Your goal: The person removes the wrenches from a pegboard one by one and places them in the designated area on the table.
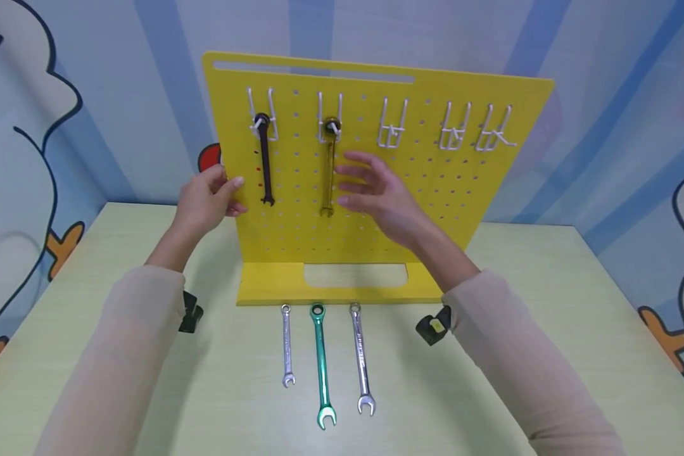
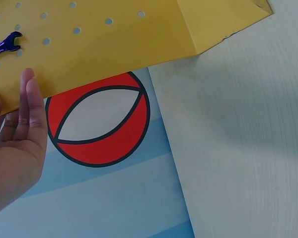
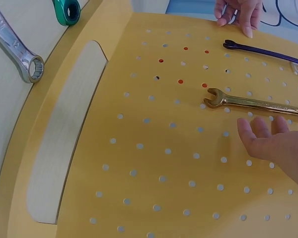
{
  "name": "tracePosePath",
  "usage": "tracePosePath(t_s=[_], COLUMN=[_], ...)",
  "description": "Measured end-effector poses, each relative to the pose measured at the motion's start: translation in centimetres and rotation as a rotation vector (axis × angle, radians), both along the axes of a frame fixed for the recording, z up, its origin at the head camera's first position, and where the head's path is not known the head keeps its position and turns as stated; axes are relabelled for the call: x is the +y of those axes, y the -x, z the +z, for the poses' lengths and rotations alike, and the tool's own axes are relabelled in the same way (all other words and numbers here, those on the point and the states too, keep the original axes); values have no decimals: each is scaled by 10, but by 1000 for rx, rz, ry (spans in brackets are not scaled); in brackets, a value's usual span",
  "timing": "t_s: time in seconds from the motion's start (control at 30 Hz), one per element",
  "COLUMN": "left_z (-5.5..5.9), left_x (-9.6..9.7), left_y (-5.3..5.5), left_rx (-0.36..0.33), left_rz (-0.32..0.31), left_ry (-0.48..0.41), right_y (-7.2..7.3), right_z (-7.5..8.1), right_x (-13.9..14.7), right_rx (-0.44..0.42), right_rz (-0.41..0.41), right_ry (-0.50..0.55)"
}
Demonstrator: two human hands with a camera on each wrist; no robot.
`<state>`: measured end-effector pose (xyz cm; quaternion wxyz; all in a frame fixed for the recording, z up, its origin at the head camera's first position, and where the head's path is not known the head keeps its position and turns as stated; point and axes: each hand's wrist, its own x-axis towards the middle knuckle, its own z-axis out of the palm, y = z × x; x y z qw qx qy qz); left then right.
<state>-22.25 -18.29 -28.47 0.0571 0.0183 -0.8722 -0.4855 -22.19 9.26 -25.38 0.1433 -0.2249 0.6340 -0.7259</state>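
Observation:
My left hand holds the left edge of a yellow pegboard, thumb over its front face. My right hand is just right of a gold combination wrench, fingers loosely bent, nothing in them. That wrench hangs by its ring end from the second hook. On the leftmost hook hangs a dark wrench, seen purplish in the right wrist view. On the table before the board lie a small silver wrench, a green wrench and a larger silver wrench, their open ends toward me.
Three more white wire hooks, the middle hook, another hook and the far-right hook, carry no tool. The board's base stands on a pale table. Behind is a blue patterned backdrop.

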Motion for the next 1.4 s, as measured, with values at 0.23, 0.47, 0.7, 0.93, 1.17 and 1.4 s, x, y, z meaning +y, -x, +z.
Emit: tracePosePath(t_s=[0.23, 0.47, 0.7, 0.93, 1.17, 1.4], left_z=[2, 2, 1, 1, 3, 2], left_x=[1, 0, 0, 0, 1, 1], left_y=[-1, -1, -1, -1, -2, -1], left_rx=[19, 13, 14, 7, -4, -5], left_rz=[-9, -14, -9, -3, -3, -1], left_ry=[3, 2, 3, 6, 7, 8], right_y=[0, 1, 2, 2, 0, -3], right_z=[3, 4, 4, 4, 4, 5], right_x=[-4, -8, -10, -11, -11, -12], right_rx=[-12, -9, -26, -27, -24, -34], right_rz=[-6, -16, -12, -16, 2, -41], right_ry=[3, -10, 9, -29, -14, -24])
